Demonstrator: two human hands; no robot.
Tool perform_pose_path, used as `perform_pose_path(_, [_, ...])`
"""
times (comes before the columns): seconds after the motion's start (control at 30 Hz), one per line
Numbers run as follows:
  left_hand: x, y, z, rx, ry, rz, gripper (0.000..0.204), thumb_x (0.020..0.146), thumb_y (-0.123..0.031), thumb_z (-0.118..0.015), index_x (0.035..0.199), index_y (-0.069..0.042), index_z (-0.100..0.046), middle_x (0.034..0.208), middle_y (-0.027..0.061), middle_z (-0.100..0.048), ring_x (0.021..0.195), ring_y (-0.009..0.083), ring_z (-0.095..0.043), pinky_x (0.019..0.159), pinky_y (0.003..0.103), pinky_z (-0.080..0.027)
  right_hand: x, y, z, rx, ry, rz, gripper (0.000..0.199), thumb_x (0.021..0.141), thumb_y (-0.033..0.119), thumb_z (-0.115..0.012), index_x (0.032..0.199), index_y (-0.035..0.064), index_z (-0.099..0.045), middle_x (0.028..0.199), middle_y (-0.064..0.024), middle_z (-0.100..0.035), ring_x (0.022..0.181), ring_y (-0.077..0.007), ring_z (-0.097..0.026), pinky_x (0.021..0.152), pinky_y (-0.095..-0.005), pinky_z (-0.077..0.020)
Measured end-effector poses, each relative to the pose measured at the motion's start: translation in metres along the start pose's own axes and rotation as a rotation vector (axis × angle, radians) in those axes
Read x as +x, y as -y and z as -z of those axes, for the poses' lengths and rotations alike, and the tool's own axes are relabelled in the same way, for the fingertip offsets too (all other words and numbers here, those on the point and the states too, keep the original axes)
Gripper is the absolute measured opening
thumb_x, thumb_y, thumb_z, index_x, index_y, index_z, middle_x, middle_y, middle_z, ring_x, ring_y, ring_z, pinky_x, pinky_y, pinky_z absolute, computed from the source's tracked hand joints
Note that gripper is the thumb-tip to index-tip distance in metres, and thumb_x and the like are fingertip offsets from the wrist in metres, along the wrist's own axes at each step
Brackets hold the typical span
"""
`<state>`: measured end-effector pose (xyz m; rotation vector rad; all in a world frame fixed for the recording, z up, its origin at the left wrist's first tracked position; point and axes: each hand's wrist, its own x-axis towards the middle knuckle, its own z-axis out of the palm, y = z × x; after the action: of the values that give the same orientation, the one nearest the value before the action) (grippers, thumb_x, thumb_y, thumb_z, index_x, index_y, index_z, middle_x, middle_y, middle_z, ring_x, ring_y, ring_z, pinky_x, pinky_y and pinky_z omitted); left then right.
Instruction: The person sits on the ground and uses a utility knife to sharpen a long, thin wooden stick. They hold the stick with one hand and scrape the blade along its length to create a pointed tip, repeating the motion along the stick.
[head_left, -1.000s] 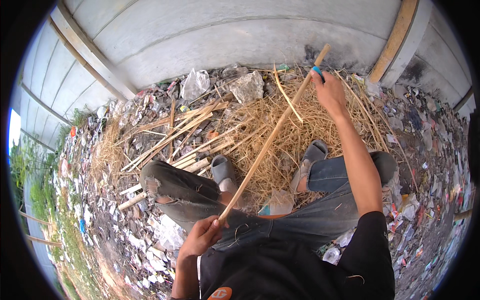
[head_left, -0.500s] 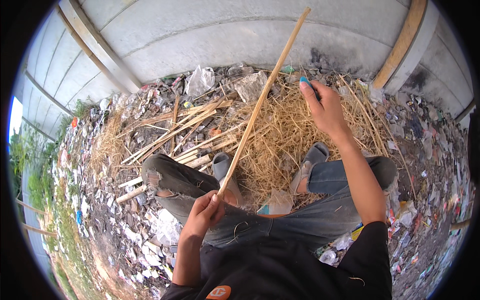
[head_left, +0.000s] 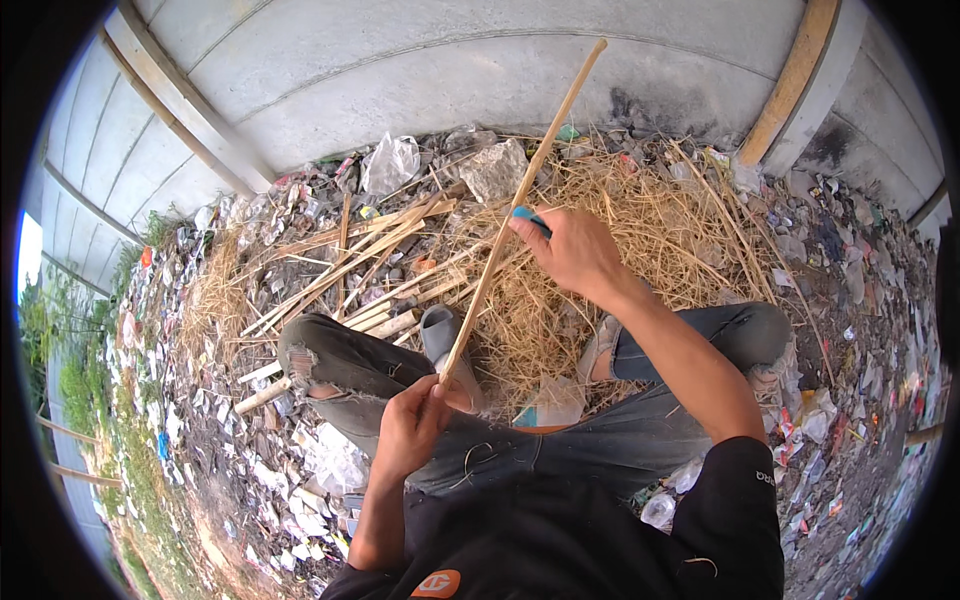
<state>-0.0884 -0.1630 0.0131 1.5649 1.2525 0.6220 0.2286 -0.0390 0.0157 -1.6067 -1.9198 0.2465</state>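
Observation:
A long, pale wooden strip (head_left: pixel 480 298) slants up and away from my lap toward the wall. Its near end is pinched in my left hand (head_left: pixel 412 428), just above my thigh. My right hand (head_left: pixel 578 252) is closed round a small blue-and-black handled tool (head_left: pixel 524 214), held against or right beside the strip near its middle. Whether the tool has a blade cannot be made out. Beneath the strip, a heap of thin straw-like shavings (head_left: pixel 570 325) spreads between and beyond my feet.
Several cut strips (head_left: pixel 385 255) lie left of the shavings. A stone block (head_left: pixel 494 170) and a clear plastic bag (head_left: pixel 391 165) sit near the grey panel wall (head_left: pixel 440 85). Scattered litter covers the ground on both sides. My sandals (head_left: pixel 440 330) stand close to the shavings.
My right hand has come left and nearer, bringing the blue-and-black tool to the strip. The strip's far end has dipped slightly; my left hand keeps its pinch.

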Motion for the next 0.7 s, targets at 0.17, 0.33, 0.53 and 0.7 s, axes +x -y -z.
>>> perform_pose_path(0.17, [-0.007,0.000,-0.006,0.035,0.009,0.040,0.026,0.112,-0.020,-0.050,0.115,-0.002,-0.068,0.067,-0.0032,-0.048,0.061,0.0069,-0.044,0.058,0.028,-0.039,0.012,-0.037,-0.006,-0.090,0.004,-0.105,0.065,0.102,0.068,-0.051,0.079,0.0099,-0.070,0.049,-0.0021,-0.052,0.045,-0.0215,-0.055,0.044,-0.0385,-0.0403])
perform_pose_path(0.33, [-0.010,0.005,-0.007,0.025,0.033,0.072,0.029,0.113,-0.021,-0.047,0.118,-0.001,-0.068,0.066,-0.0045,-0.045,0.061,0.0060,-0.041,0.057,0.027,-0.037,0.017,-0.050,-0.007,-0.128,-0.031,-0.016,0.061,0.102,0.065,-0.054,0.081,0.0110,-0.072,0.048,-0.0030,-0.055,0.042,-0.0205,-0.056,0.042,-0.0375,-0.0405])
perform_pose_path(0.53, [-0.013,0.025,0.003,-0.424,0.160,0.223,0.032,0.114,-0.028,-0.048,0.117,-0.001,-0.064,0.067,-0.0085,-0.039,0.056,0.0038,-0.034,0.050,0.023,-0.028,0.011,-0.044,-0.018,-0.224,-0.158,0.097,0.061,0.102,0.066,-0.052,0.075,0.0139,-0.067,0.044,0.0005,-0.049,0.037,-0.0163,-0.047,0.038,-0.0334,-0.0335])
perform_pose_path(0.7, [-0.010,0.036,0.013,-0.604,0.233,0.273,0.032,0.115,-0.029,-0.047,0.116,-0.001,-0.062,0.067,-0.0079,-0.037,0.053,0.0034,-0.031,0.048,0.023,-0.025,0.013,-0.033,-0.014,-0.261,-0.121,0.115,0.054,0.103,0.060,-0.056,0.079,0.0118,-0.066,0.047,-0.0027,-0.054,0.039,-0.0189,-0.054,0.038,-0.0363,-0.0394])
